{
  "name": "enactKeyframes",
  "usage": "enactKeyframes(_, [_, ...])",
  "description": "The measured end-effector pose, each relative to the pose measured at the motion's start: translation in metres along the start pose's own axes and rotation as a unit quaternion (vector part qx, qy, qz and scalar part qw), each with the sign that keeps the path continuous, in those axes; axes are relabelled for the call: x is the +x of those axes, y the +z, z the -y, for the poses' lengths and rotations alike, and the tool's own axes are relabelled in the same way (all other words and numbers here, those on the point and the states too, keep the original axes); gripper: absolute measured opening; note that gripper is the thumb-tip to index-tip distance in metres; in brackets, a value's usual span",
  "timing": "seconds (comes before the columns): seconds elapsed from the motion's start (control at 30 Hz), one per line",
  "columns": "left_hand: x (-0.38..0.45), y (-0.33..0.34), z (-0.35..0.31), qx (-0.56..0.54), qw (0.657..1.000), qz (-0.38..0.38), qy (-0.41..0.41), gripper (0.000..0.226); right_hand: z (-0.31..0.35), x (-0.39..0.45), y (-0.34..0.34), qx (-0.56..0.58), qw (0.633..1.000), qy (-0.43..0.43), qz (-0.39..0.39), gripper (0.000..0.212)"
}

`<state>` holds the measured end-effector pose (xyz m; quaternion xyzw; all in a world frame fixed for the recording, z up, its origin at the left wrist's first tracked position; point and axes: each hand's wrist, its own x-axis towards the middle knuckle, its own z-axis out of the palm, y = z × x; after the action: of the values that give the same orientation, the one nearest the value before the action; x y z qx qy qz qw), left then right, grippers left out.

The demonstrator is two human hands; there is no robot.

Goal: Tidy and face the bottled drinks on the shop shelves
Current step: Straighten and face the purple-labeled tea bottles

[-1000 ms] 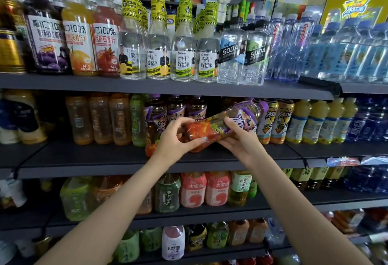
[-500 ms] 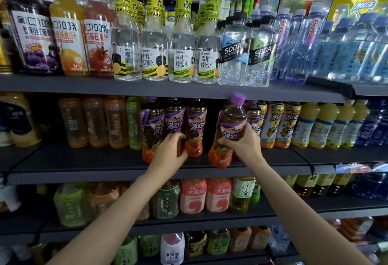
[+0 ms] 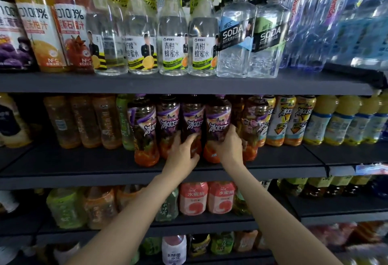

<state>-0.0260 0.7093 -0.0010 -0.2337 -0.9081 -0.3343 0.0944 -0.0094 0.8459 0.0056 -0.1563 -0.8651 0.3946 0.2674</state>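
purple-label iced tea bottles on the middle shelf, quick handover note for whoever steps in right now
Left hand grips the third purple-label bottle; right hand grips the fourth.
All four stand upright in a row on the middle shelf, labels forward.
Done: the fourth bottle stands in line.
Left: release both, square the row to the shelf edge, then probably check the orange tea bottles to the left.

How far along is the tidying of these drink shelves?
Done: four purple-label iced tea bottles stand upright, labels forward. In hand: the left hand and right hand grip the two rightmost. Left: the leftmost honey water bottle above shows its side.
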Motion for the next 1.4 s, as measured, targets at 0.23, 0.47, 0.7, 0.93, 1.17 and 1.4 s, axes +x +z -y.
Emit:
enactKeyframes(0.23, [0.009,0.023,0.008,0.051,0.998,0.043,-0.004,0.07,-0.027,0.004,0.02,-0.063,0.998,-0.001,-0.012,0.046])
enactKeyframes(0.47, [0.005,0.026,0.029,0.095,0.994,0.052,0.034,0.073,-0.022,0.056,0.052,-0.093,0.995,0.03,0.006,0.038])
enactKeyframes(0.7, [0.006,0.02,0.03,0.15,0.986,0.069,0.034,0.067,-0.022,0.108,0.078,-0.107,0.99,0.095,0.011,0.03])
enactKeyframes(0.93, [0.004,0.016,0.027,0.159,0.983,0.082,0.035,0.07,-0.03,0.052,0.051,-0.041,0.997,-0.059,-0.024,0.046])
enactKeyframes(1.17, [-0.001,0.016,0.021,0.182,0.981,0.069,0.026,0.068,-0.04,0.021,-0.024,-0.041,0.954,-0.141,-0.261,0.06])
enactKeyframes(1.4, [-0.001,0.015,0.02,0.162,0.983,0.084,0.011,0.071,-0.057,0.017,-0.024,-0.004,0.992,0.075,-0.104,0.061])
